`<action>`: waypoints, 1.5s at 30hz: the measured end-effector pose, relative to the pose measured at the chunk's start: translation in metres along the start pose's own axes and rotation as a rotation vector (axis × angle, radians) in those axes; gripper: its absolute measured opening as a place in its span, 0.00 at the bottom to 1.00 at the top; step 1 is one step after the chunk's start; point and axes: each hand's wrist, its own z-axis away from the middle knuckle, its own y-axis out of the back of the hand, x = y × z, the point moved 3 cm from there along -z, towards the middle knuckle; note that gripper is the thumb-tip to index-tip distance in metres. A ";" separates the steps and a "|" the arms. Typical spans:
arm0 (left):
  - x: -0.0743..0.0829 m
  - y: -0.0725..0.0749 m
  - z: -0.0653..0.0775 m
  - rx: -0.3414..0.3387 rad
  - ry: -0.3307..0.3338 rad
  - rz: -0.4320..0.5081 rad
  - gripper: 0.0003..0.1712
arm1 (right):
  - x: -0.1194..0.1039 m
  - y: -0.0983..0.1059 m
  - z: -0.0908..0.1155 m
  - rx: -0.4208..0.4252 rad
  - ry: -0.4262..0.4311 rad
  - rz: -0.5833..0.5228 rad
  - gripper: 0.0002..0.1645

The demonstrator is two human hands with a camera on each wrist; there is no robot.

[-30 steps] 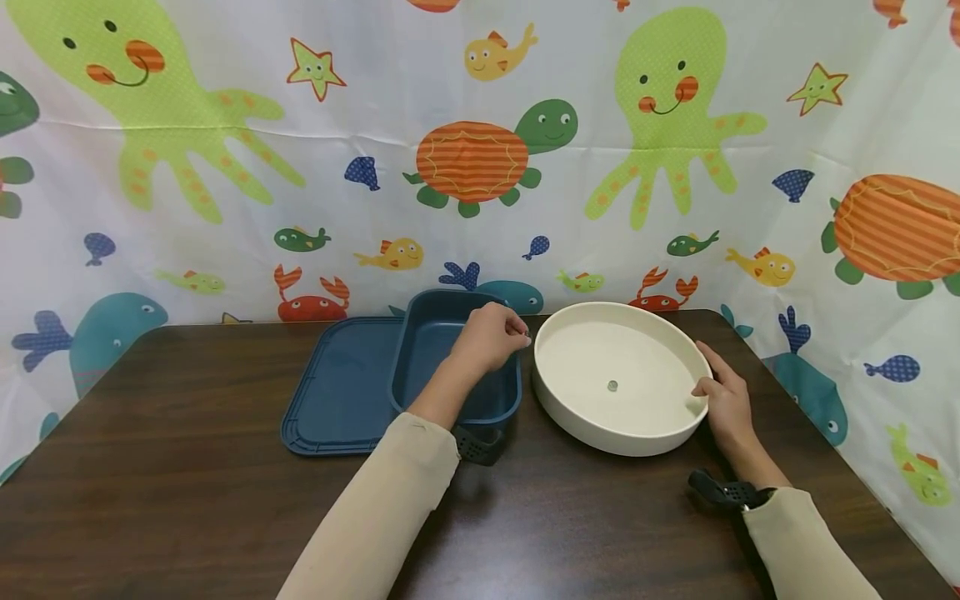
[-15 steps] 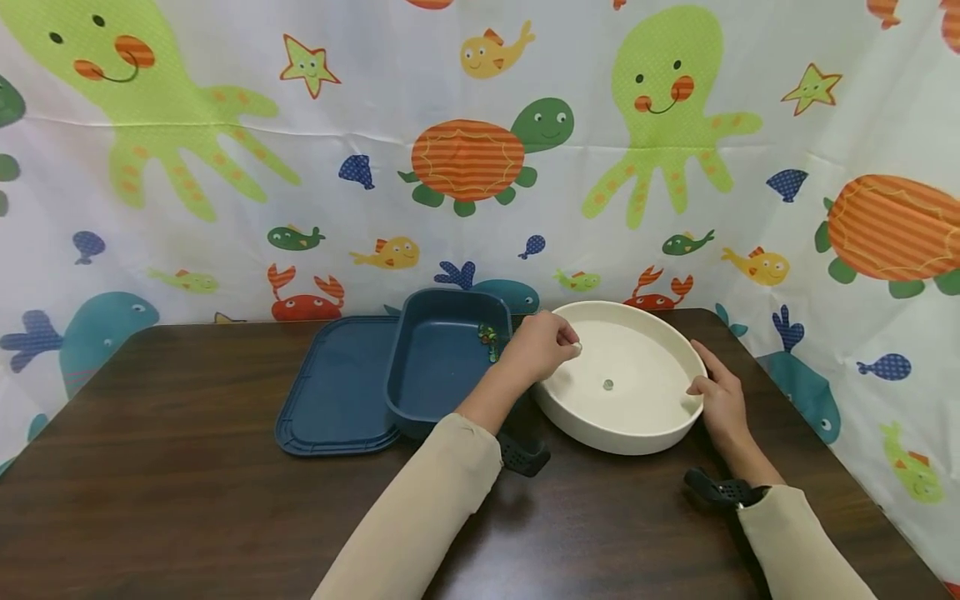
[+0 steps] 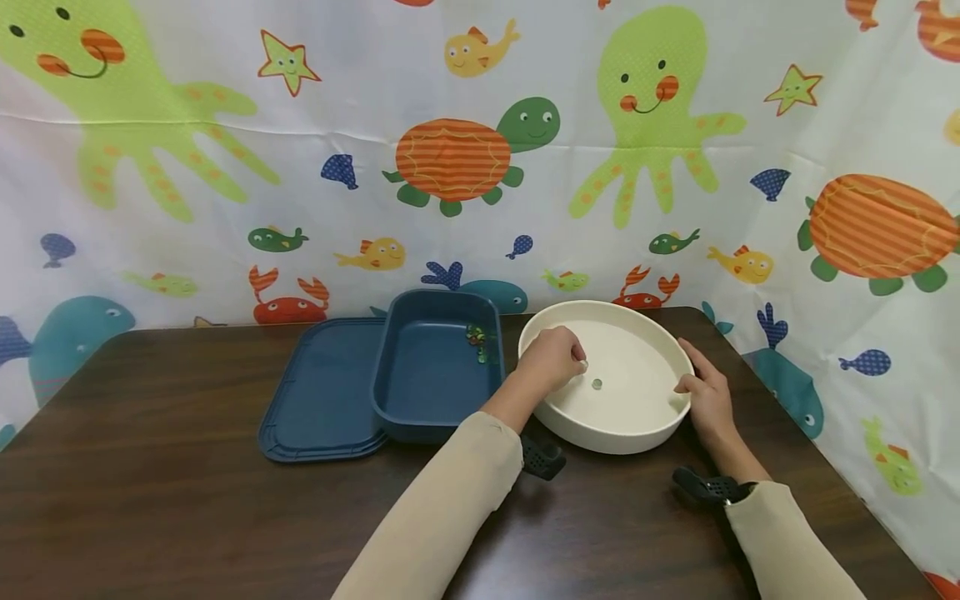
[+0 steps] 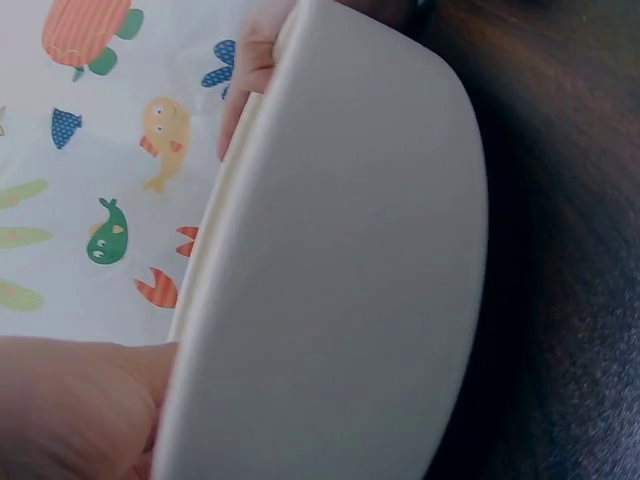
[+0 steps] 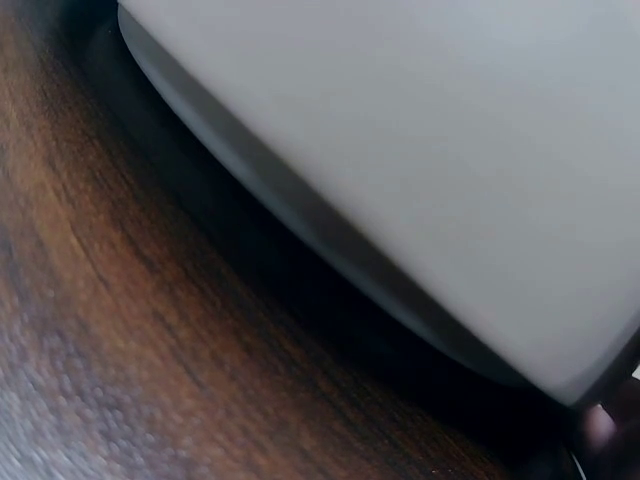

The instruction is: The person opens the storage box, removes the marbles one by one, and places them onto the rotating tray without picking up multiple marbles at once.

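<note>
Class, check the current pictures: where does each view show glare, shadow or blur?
Head: mostly sharp, with pale glare on the dark brown wood-grain table near the bottom edge; left wrist: the round cream-white bowl looks grey and soft, a dark shadow along its outer side; right wrist: table grain blurred, bright sheen at lower left.

Hands (image 3: 551, 360) (image 3: 710, 396) reach forward, left pinching, right gripping
</note>
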 end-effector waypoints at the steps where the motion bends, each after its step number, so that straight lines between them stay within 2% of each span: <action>1: -0.001 -0.001 0.000 0.000 0.005 -0.010 0.04 | 0.000 -0.001 0.000 -0.002 -0.003 -0.003 0.47; 11: -0.007 -0.011 0.001 -0.029 0.057 -0.145 0.03 | 0.003 -0.007 0.001 -0.010 0.005 0.008 0.47; 21: -0.010 -0.014 0.003 -0.032 0.069 -0.171 0.04 | 0.005 -0.009 0.003 -0.007 0.000 -0.001 0.46; 26: -0.009 -0.011 0.005 -0.046 0.087 -0.147 0.07 | 0.005 -0.011 0.003 -0.014 -0.002 -0.006 0.46; 31: -0.005 0.000 0.011 -0.014 0.057 -0.112 0.10 | 0.003 -0.008 0.004 -0.012 -0.002 -0.013 0.47; 37: -0.001 0.026 0.023 0.085 -0.009 -0.067 0.13 | -0.001 -0.003 0.003 -0.006 0.018 -0.004 0.47; 41: -0.010 0.045 0.031 0.145 -0.022 -0.017 0.12 | -0.002 -0.001 0.002 -0.013 0.016 0.000 0.48; 45: -0.026 0.062 0.038 0.211 -0.005 0.021 0.12 | -0.002 0.000 0.001 -0.004 0.014 0.005 0.48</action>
